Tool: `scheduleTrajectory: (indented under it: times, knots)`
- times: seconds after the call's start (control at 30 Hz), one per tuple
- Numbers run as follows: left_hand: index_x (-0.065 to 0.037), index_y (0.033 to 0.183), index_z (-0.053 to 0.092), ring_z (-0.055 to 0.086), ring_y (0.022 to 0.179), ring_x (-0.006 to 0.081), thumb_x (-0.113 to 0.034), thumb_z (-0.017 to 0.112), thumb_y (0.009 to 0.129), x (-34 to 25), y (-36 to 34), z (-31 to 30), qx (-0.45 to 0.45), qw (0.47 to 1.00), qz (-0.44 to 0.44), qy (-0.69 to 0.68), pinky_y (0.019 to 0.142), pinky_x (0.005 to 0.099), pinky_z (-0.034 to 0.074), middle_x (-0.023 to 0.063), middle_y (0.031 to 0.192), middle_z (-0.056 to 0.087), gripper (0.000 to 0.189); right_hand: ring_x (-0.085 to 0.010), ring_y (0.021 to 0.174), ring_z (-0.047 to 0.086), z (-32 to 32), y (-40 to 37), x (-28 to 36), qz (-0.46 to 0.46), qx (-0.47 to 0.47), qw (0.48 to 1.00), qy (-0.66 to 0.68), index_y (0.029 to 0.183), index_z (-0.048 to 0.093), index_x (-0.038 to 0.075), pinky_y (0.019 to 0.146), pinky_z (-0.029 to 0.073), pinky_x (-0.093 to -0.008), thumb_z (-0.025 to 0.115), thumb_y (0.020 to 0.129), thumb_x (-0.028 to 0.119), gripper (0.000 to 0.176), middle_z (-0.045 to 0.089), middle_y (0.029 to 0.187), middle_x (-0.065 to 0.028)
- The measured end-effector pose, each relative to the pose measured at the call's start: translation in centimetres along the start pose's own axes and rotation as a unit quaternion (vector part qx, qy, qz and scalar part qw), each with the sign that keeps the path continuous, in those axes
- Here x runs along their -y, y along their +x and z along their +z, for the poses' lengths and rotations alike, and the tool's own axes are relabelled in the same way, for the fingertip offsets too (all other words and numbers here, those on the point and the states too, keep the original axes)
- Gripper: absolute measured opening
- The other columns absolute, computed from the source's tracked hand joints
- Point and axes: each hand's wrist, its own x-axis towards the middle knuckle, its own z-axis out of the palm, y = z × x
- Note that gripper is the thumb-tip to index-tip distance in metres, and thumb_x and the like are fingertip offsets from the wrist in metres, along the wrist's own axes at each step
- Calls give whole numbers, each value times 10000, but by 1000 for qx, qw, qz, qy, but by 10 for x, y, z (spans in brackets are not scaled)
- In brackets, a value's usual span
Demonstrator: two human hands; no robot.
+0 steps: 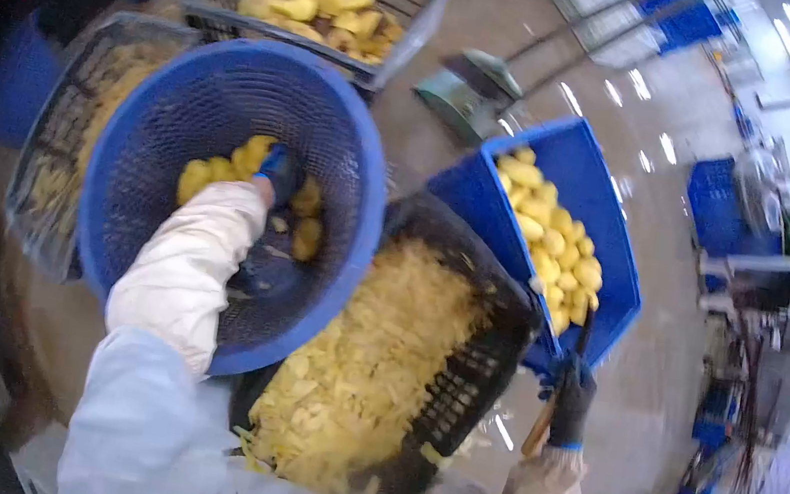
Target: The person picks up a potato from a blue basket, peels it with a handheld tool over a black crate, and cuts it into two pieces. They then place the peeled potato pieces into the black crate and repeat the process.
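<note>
My left hand (282, 177), in a dark glove, reaches down inside a round blue plastic basket (356, 130). It is right among a few peeled yellow potatoes (219, 172) at the basket's bottom, its fingers mostly hidden. On the right, my right hand (573, 405) in a dark glove is closed around a wooden-handled knife (539, 429). The handle sticks out below the fist, and a narrow dark blade points up past it. This hand is by the near edge of a blue bin (622, 269) holding many peeled potatoes (548, 233).
A black crate (490, 362) full of peelings (372, 335) stands between basket and bin. Behind the basket is a grey crate (411, 22) of potatoes; another crate (54, 123) with peelings is at left. A long-handled dustpan (467, 90) stands on the wet floor (574, 121).
</note>
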Motion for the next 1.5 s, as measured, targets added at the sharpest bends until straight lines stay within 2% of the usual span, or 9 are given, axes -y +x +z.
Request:
scheduleTrajectory:
  times: [0.33,0.43,0.53,0.7,0.83,1.0,1.17,1.3,1.5]
  knots:
    - [-234,1218,591,564,1118,216,-318,501,886,-62,21,49,169,967,-189,-13,874,480,460,64,1239,577,353,-422,676,564,-21,19,-24,-140,54,909,-390,847,621,12,605,455,-474,527,906,236,250,589,740,-237]
    - [-81,765,637,621,807,287,-259,566,807,-71,-14,44,-50,924,-378,38,648,438,453,154,886,643,197,-428,734,578,-28,20,-23,-107,66,895,-429,814,627,11,635,458,-493,505,906,288,317,596,780,-249]
    - [-165,1149,598,605,1001,295,-443,624,766,-23,-54,20,26,992,-23,-120,847,419,470,108,1136,612,473,-413,765,599,-22,23,-17,-88,82,894,-431,795,645,11,668,471,-489,492,895,370,402,616,802,-240]
    - [-119,1193,547,604,1003,274,-424,676,753,-6,-135,-56,-37,953,32,-300,844,394,476,121,1136,608,551,-369,920,625,-2,33,29,16,105,851,-515,962,677,48,796,486,-449,507,848,467,467,653,954,-203]
    - [1,1281,469,581,999,156,-212,652,826,-26,-236,-164,-21,555,-1,-831,847,263,466,82,1121,597,534,-336,1006,614,8,37,44,-15,67,833,-549,995,676,69,840,479,-426,539,813,483,473,646,1047,-179]
    - [10,1368,337,513,1167,229,-148,593,855,-53,-346,-258,-114,346,105,-925,977,336,433,129,1312,479,595,-345,1018,607,10,54,7,-24,76,823,-562,1035,664,57,859,475,-421,530,815,461,479,624,1106,-188]
    - [7,1340,372,548,1117,261,-175,624,838,-99,-389,-329,-226,296,207,-905,950,401,458,147,1277,508,591,-356,1015,602,29,67,15,-30,73,822,-564,1091,627,45,858,475,-425,544,815,392,451,630,1082,-210]
    - [-57,1300,462,580,1039,191,-269,536,923,-147,-362,-335,-77,69,202,-974,867,353,493,82,1214,570,439,-336,1066,585,22,76,3,-11,34,830,-557,1136,605,77,883,469,-414,529,807,368,446,623,1109,-200]
    - [-83,1300,453,617,935,242,-291,511,935,-182,-338,-318,-59,156,247,-955,804,400,517,90,1125,608,424,-236,779,622,-9,-13,42,-395,-46,898,-188,1070,569,28,707,492,-325,568,786,44,285,640,835,-98]
